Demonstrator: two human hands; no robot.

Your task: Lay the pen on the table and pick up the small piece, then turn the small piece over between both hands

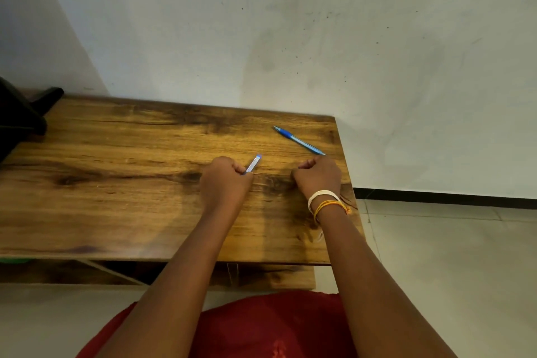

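We see the left hand [225,180] gripping a slim blue-tipped pen part [253,163] above the wooden bench [116,183], the right hand [318,176] fisted empty, a blue ballpoint pen [298,140] nearby to grasp next

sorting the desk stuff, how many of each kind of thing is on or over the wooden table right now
Blue pens lying on the table: 1
Small blue-and-white pen pieces, gripped by the left hand: 1
Dark objects at the table's left edge: 1
Total: 3
The right hand is curled; whether it holds anything is hidden.
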